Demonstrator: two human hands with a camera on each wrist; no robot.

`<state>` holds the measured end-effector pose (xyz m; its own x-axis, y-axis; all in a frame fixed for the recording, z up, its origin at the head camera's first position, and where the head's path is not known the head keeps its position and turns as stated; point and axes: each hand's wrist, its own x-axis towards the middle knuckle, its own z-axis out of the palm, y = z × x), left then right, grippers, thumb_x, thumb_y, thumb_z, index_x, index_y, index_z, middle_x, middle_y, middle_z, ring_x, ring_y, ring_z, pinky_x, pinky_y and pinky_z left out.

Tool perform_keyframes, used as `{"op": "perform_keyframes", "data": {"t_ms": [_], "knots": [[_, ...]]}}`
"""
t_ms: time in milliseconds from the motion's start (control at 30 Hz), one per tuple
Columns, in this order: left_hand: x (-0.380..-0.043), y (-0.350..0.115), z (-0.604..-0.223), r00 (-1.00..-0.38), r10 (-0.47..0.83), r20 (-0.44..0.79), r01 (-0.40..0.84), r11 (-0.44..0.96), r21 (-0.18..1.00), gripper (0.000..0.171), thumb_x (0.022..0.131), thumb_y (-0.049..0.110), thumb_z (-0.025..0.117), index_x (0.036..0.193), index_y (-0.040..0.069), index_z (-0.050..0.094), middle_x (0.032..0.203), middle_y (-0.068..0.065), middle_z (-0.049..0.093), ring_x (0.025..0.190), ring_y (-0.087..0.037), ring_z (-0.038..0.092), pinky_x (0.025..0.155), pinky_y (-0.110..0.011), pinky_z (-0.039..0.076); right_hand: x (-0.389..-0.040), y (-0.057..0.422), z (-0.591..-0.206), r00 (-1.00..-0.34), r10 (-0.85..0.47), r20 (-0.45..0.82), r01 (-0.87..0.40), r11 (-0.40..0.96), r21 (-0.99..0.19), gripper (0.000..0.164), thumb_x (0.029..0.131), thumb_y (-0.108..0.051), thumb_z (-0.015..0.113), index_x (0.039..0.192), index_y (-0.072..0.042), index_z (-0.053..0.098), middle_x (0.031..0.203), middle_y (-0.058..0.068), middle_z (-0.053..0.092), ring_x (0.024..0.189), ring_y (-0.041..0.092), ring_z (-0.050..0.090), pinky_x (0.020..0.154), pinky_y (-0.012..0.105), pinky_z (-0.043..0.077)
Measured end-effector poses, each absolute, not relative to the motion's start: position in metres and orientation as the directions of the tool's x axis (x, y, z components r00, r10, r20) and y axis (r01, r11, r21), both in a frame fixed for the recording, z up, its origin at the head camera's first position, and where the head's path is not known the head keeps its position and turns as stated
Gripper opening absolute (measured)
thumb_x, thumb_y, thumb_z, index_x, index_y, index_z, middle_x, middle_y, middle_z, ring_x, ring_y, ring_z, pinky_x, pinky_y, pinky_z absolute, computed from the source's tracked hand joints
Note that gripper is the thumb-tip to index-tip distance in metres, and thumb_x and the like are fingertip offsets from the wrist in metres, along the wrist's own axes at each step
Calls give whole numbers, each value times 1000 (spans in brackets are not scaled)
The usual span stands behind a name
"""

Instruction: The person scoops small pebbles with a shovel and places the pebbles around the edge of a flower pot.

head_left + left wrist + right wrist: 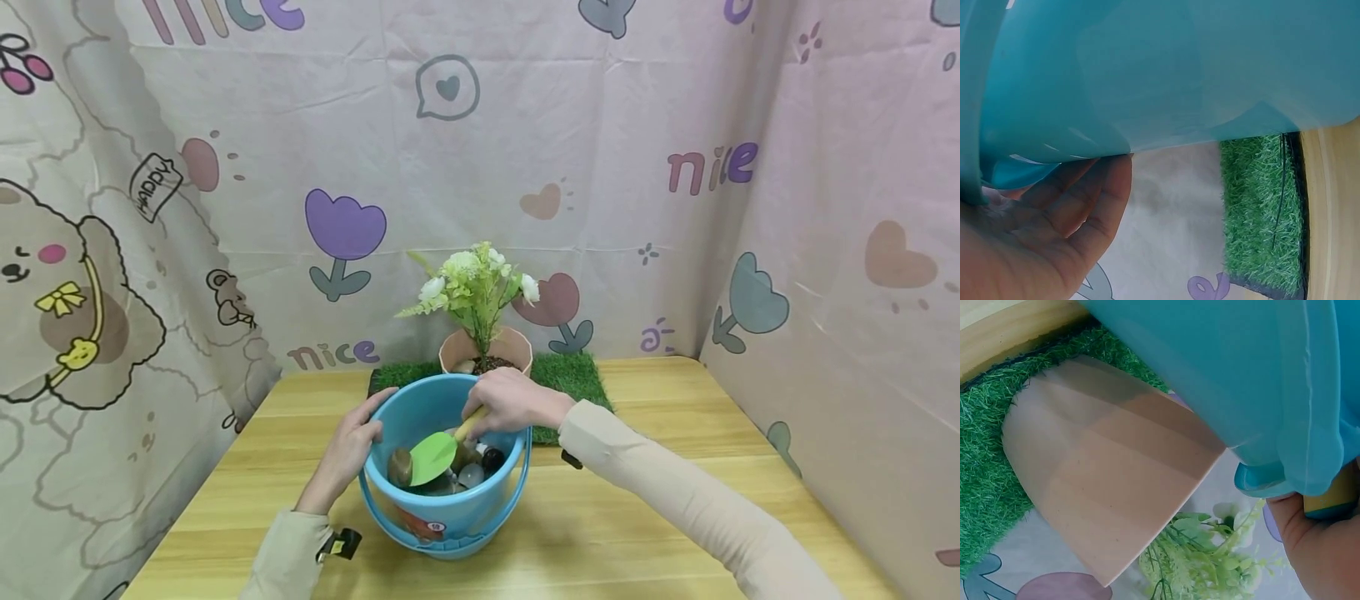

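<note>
A light-blue bucket (435, 408) stands on the table, with several stones (401, 467) at its bottom, brown, dark and pale. My left hand (347, 450) grips the bucket's left rim; in the left wrist view its fingers (1100, 206) lie along the outer wall. Inside the bucket, my right hand (513, 400) holds a small trowel (432, 458) by its yellow handle, and the green blade lies over the stones. The right wrist view shows the handle's blue-green end (1333, 510) at the hand, while the bucket wall hides the blade there.
Close behind the bucket, a pinkish planter (448, 348) with white artificial flowers (480, 287) and dark filling stands on a green turf mat (573, 379). The bucket's carrying handle (450, 547) hangs down in front. A printed cloth (637, 108) encloses the wooden table (645, 533) at back and sides.
</note>
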<state>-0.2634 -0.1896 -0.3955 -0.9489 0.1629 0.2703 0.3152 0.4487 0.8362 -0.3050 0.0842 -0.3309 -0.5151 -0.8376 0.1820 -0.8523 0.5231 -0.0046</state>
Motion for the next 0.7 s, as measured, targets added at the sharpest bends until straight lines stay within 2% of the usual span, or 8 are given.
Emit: {"op": "perform_keyframes", "data": {"t_ms": [167,367,467,600,700], "knots": [[-265,-188,-395,-945,170,278,325,458,827,62,85,-1,40,146,11,46,134,-19,55,108,-35,55,79,-39,42,-304,91,-331,-563,-796,223,-819,573,-19,22,82,-45,74,97,-30,80,87,-17,71,71,4,45,63,19,36],[-265,-189,-396,-948,166,271,318,451,834,63,84,-2,39,145,10,46,123,-19,53,86,-29,51,71,-37,40,-305,98,-334,-604,-746,280,-787,614,-61,19,84,-42,74,95,-28,79,82,-17,70,70,5,43,65,21,36],[-265,-190,-396,-948,165,271,317,441,840,63,84,-2,39,146,9,46,123,-20,53,83,-29,50,71,-37,40,-304,100,-338,-614,-734,289,-778,625,-67,18,85,-42,73,94,-28,79,81,-17,70,69,5,43,65,21,36],[-264,-191,-395,-945,173,279,327,440,836,62,85,-2,39,146,8,46,125,-20,54,90,-28,52,71,-37,41,-303,101,-342,-615,-728,302,-775,629,-62,19,85,-42,72,95,-27,79,81,-17,70,68,5,42,64,20,34],[-264,-191,-395,-945,177,275,326,439,837,62,85,-2,39,146,11,46,124,-20,54,82,-27,52,71,-37,41,-301,100,-343,-610,-728,313,-777,627,-53,18,85,-41,72,94,-27,79,79,-16,69,67,6,41,63,21,34]]}}
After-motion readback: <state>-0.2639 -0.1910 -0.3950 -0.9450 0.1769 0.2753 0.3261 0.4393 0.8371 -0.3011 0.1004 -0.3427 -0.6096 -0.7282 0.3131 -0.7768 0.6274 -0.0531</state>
